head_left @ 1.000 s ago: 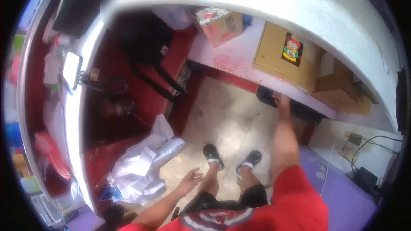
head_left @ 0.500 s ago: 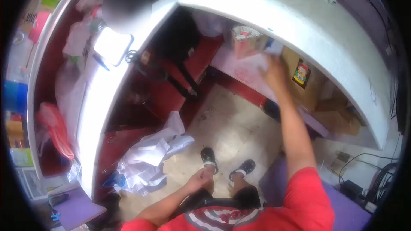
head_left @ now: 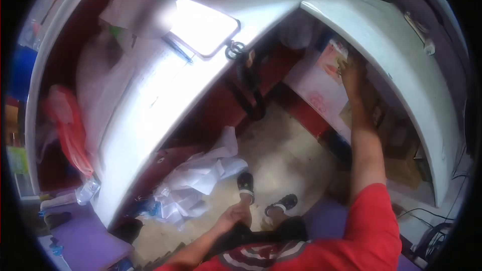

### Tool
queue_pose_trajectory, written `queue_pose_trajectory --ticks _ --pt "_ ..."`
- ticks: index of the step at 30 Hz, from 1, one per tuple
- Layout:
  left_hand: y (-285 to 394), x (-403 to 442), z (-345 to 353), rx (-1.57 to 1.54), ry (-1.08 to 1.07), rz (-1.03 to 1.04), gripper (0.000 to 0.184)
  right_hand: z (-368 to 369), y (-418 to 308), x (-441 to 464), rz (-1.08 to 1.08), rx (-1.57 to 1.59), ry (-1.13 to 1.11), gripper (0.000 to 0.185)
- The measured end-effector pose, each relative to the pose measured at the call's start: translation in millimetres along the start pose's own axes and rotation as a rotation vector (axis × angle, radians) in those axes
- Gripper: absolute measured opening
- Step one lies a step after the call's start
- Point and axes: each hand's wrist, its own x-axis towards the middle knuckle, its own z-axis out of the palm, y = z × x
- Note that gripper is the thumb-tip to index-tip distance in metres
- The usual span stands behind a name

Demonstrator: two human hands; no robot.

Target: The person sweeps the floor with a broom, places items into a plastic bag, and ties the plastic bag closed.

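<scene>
On the shelf under the curved white counter, my right hand (head_left: 352,73) reaches in and its fingers are closed against the side of a red-and-white box (head_left: 331,64). Part of the box is behind my hand, and the shade makes its print hard to read. My left hand (head_left: 233,217) rests low by my leg with its fingers curled; whether anything is inside them is hidden. Beneath the box lies the pale shelf top (head_left: 309,81), marked with a faint red print.
The white counter (head_left: 150,88) curves above both sides, carrying a bright-screened tablet (head_left: 205,26) and a pen (head_left: 179,50). Crumpled white paper (head_left: 193,183) lies on the floor near my feet. A brown carton (head_left: 401,168) sits under the counter at right, near black cables (head_left: 434,238).
My right hand has gone from open above the shelf to the red-and-white box, which now shows a different face. My view has shifted. The left hand stays low by my leg.
</scene>
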Motion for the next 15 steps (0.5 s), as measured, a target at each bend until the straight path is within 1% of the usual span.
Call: queue_pose_trajectory --ticks 2,3,5,6,7,9,10,11,14,15 --pt "-5.8 1.3 -3.4 -0.007 0.012 0.005 0.057 38.0 3.2 22.6 0.021 -0.052 0.054 0.047" --pt "-12.1 3.6 -6.2 0.015 0.020 0.042 0.057 41.6 -1.5 28.8 0.019 -0.047 0.054 0.047" --pt "-23.7 8.0 -12.5 0.065 0.037 0.110 0.056 49.7 -8.9 35.3 -0.089 -0.028 0.168 0.046" --pt "-22.3 8.6 -12.9 0.066 0.040 0.106 0.056 54.1 -10.3 37.9 -0.141 -0.022 0.222 0.046" --pt "-18.3 9.0 -11.9 0.083 0.049 0.102 0.055 64.7 -0.1 42.8 -0.139 -0.021 0.215 0.046" --pt "-10.8 8.5 -5.2 0.109 0.066 0.091 0.053 86.8 36.1 57.4 -0.228 0.067 0.085 0.049" --pt "-5.1 7.2 0.0 0.103 0.069 0.084 0.053 88.0 39.9 58.2 -0.274 0.114 0.021 0.051" --pt "2.5 9.0 7.6 0.134 0.052 0.108 0.052 88.3 42.6 55.9 -0.280 0.117 0.017 0.051" --pt "34.2 16.4 38.9 0.182 0.021 0.160 0.050 51.0 38.3 46.5 -0.410 0.011 0.002 0.057" --pt "47.9 18.5 49.1 0.164 -0.021 0.258 0.048 37.1 34.7 41.9 -0.438 -0.008 -0.001 0.059"
